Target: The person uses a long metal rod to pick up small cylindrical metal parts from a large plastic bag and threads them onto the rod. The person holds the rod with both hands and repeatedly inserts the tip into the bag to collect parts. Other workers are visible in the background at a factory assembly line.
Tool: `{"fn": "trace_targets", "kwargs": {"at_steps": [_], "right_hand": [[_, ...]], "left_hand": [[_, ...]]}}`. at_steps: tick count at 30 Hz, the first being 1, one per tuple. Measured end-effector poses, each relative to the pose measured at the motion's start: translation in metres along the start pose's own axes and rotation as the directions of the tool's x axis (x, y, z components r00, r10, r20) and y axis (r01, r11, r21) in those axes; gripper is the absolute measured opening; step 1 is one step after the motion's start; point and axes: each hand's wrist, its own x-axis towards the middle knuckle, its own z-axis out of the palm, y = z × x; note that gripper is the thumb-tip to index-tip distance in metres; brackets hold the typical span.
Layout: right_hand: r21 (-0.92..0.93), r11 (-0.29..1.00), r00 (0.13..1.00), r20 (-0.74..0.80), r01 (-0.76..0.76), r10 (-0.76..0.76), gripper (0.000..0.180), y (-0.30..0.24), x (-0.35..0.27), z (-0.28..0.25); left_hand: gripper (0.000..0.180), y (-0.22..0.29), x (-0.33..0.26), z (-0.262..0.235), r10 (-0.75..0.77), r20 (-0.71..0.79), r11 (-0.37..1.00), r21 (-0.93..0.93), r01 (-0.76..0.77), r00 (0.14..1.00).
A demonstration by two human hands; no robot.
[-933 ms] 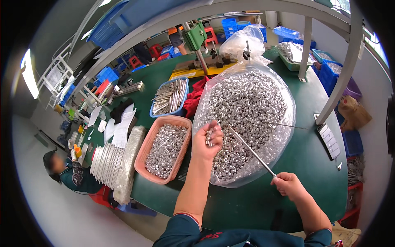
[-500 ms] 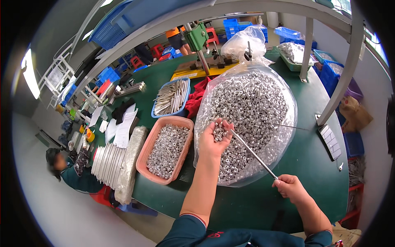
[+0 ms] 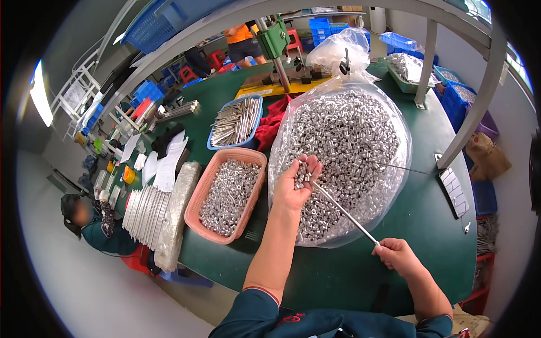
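My left hand (image 3: 294, 186) is raised palm-up over a clear plastic bag (image 3: 389, 186) heaped with small silver metal sleeves (image 3: 349, 135), and it cups a handful of those sleeves. My right hand (image 3: 397, 256) grips the near end of a thin metal rod (image 3: 344, 211). The rod slants up and left, and its far tip meets the sleeves in my left palm. A few sleeves appear threaded on the rod near that tip.
A pink tray (image 3: 251, 203) of sleeves lies left of the bag, a blue tray (image 3: 256, 121) of metal pins behind it. A stack of white discs (image 3: 143, 211) sits at the green table's left edge (image 3: 225, 265). A green press (image 3: 276, 42) stands at the back. A seated person (image 3: 93, 225) works at far left.
My left hand has come slightly nearer and turned more palm-up with its handful of sleeves. The rod's tip now rests in that palm. My right hand has barely shifted.
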Motion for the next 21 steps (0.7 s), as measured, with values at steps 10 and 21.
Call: {"fn": "trace_targets", "kwargs": {"at_steps": [10, 21], "right_hand": [[0.118, 0.991, 0.996, 0.073, -0.066, 0.058, 0.021, 0.004, 0.001, 0.004], [0.167, 0.985, 0.997, 0.071, -0.047, 0.036, 0.021, 0.010, 0.001, 0.009]], "left_hand": [[0.018, -0.016, -0.003, 0.000, 0.112, 0.067, 0.994, -0.010, -0.111, 0.991], [0.021, -0.017, -0.002, -0.001, 0.142, 0.092, 0.988, -0.068, -0.137, 0.986]]}}
